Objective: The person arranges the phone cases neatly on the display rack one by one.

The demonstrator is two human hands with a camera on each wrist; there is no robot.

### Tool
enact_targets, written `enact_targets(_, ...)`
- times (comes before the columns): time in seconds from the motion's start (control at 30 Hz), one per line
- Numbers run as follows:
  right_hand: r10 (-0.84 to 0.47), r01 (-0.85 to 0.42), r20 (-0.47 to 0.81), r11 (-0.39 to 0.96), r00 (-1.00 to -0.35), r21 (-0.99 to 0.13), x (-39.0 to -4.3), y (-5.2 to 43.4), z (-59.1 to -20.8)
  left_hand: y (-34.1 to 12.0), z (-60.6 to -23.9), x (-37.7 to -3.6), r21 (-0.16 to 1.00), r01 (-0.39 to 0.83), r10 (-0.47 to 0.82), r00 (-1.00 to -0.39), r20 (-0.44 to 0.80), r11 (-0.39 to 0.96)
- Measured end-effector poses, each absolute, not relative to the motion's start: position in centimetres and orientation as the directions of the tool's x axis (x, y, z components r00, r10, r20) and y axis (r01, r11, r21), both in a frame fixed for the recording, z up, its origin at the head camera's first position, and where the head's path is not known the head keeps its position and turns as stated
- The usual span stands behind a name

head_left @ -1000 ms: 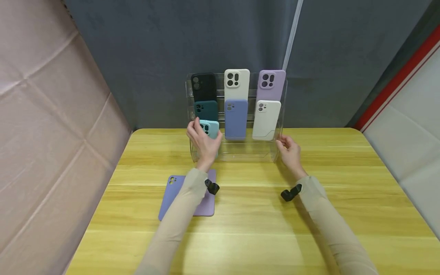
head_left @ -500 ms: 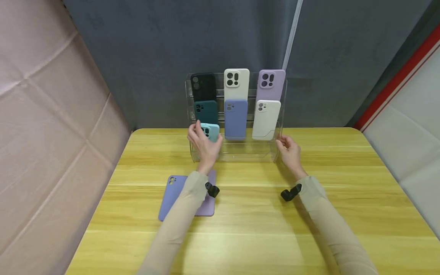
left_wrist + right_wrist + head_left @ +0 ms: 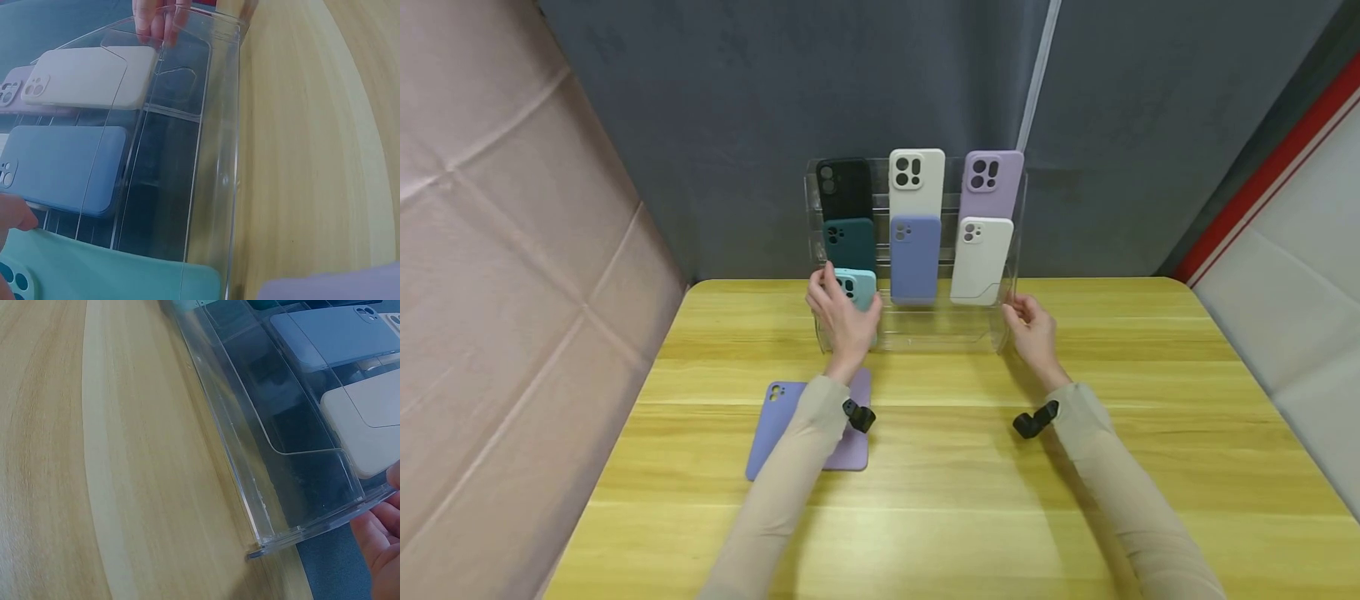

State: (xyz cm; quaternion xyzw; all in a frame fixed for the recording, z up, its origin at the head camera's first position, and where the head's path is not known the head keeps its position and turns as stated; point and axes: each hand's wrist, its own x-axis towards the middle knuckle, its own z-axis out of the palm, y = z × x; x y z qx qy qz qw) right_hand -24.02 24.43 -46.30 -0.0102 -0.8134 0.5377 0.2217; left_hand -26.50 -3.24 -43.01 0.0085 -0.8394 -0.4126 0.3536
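My left hand [image 3: 844, 323] pinches a turquoise phone case [image 3: 863, 287] by its two long sides, at the lowest tier of a clear acrylic display stand [image 3: 917, 340]. In the left wrist view the turquoise case [image 3: 119, 272] lies behind the stand's clear front lip; my palm and fingers hide part of it in the head view. At the stand's right side, my right hand [image 3: 1032, 335] holds the edge of the side panel, with fingertips curled at it in the right wrist view. Above the turquoise case stand a dark teal case [image 3: 850, 242] and a black case [image 3: 845, 190].
A blue case [image 3: 915, 260] and a white case [image 3: 981, 262] fill the middle tier, with another white case [image 3: 917, 179] and a lilac case [image 3: 992, 183] above. On the wooden table [image 3: 955, 517], a periwinkle case [image 3: 775, 425] and a lilac case [image 3: 852, 450] lie under my left forearm.
The turquoise case has sunk slightly lower in the stand, my left hand moving with it. My right hand has stayed at the stand's side.
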Motion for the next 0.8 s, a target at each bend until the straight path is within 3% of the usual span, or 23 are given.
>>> enact_targets(0.47,0.252,-0.232,0.353,0.408,-0.901,-0.883,-21.9,22.6,-42.8,-6.1,-42.9,-25.4,0.651,0.366,-0.218,-0.738,0.638,0.666)
enact_targets(0.8,0.252,-0.226,0.348,0.412,-0.903,-0.883,-22.6,23.2,-43.9,-9.7,-43.6,-23.6,0.669,0.338,-0.184,-0.792,0.582,0.662)
